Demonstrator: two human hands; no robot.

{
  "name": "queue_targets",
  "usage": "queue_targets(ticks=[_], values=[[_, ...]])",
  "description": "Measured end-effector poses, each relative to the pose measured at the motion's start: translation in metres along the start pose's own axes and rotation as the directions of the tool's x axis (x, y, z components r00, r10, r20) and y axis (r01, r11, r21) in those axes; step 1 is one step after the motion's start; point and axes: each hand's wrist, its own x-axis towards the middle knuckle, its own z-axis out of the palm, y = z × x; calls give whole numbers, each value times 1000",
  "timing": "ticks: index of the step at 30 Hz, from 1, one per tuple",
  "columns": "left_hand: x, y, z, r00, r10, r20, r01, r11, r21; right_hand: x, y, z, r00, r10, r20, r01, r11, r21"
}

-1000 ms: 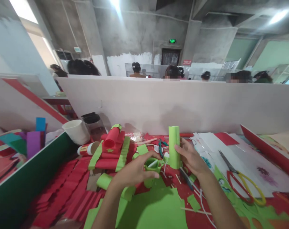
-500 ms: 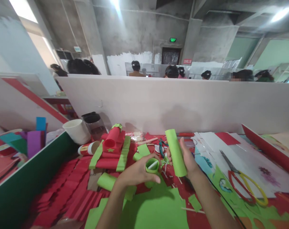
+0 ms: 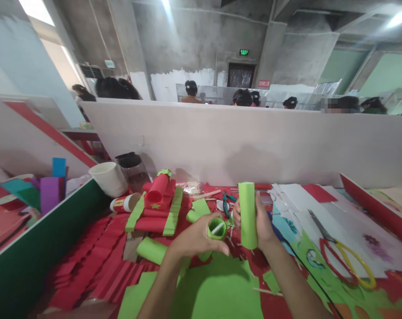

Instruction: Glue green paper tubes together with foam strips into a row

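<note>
Left hand (image 3: 196, 237) and right hand (image 3: 263, 223), both occupied

Far to my left runs a long dark-green board (image 3: 61, 221), with crinkled red paper strips (image 3: 84, 252) lying in rows inside it. Farther back, a white cylindrical container (image 3: 119, 204) with a red and yellow label lies on its side, just left of a red rolled-paper model (image 3: 157, 191) with a gold star and two lime-green bands. Nearer me, a loose lime-green tube (image 3: 152, 250) lies down.

Next comes my left hand, thumb and fingers bent in a partial ring around a short lime-green paper cylinder (image 3: 217, 236), its mouth facing up toward me. Inside sits a narrow white piece (image 3: 217, 228), strip or stick, I cannot tell. Apart from it, to the right, my right hand is closed around a taller lime-green paper roll (image 3: 248, 216), nearly upright, fingers wrapped behind and showing at its left edge. Well to the right rest metal scissors (image 3: 330, 239) with red and yellow handles.

I judge the step in hand to be handling these two rolled pieces together. The next move would call for light, even pressure, since paper walls could dent, and for keeping the short one's mouth up.
</note>
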Motion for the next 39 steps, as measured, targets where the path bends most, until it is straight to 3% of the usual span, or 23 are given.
queue_targets(ticks=[5,11,14,18,23,28,30,32,36,39], values=[[-8,16,-9,999,34,-32,-27,983,180,-1,-4,4,996,-62,-58,60,998,-36],[1,21,5,981,119,150,-183,815,550,-2,-8,2,994,-76,-80,67,992,-108],[7,14,14,971,127,203,-227,759,610,-1,-5,-5,991,-77,-109,59,986,-159],[7,18,18,976,152,154,-211,817,537,0,2,-12,964,-122,-235,74,976,-202],[2,36,30,987,115,112,-148,923,356,0,8,-14,829,-301,-471,170,938,-302],[9,35,47,981,165,101,-177,977,120,4,6,-12,757,-491,-431,376,867,-327],[12,32,45,980,188,71,-189,982,13,4,1,-6,776,-484,-405,407,874,-265],[12,30,37,975,200,100,-190,977,-101,2,-6,1,838,-443,-318,398,896,-199],[3,31,14,960,128,250,-70,971,-230,-6,-16,9,959,-270,-88,259,959,-115],[-3,30,3,954,77,288,2,965,-264,-8,-15,8,990,-144,-1,143,985,-101]])
